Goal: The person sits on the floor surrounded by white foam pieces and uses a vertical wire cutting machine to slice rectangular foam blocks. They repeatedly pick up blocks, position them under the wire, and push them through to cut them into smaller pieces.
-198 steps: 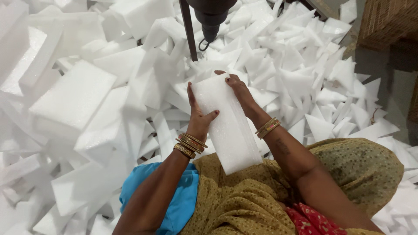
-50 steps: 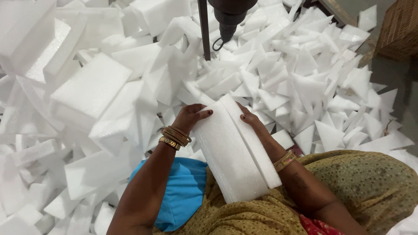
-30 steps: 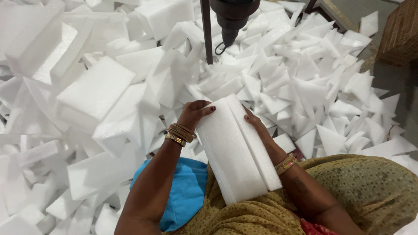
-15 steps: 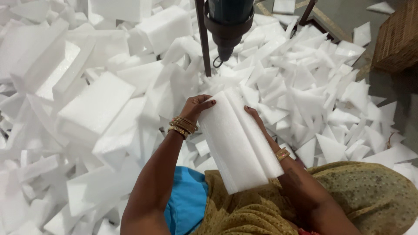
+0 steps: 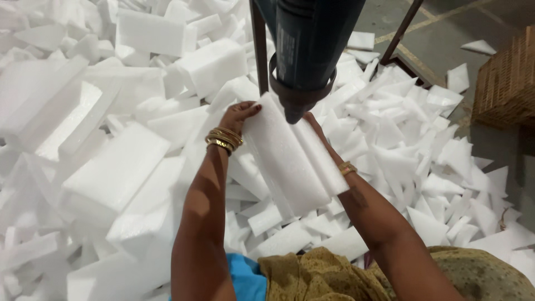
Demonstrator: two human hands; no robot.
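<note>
Holding a white foam slab at frame centre: left hand fingers curled on its upper-left edge, right hand mostly hidden behind slab, grip unclear. Dark tool directly above.

Both arms are bare from the upper arm down, with no sleeve showing. The left hand has dark red polish on its nails and a stack of thin gold bangles at the wrist, while the right wrist carries what looks like a single gold bangle. Lower in view lie mustard-olive patterned cloth and a strip of bright blue fabric.
</note>
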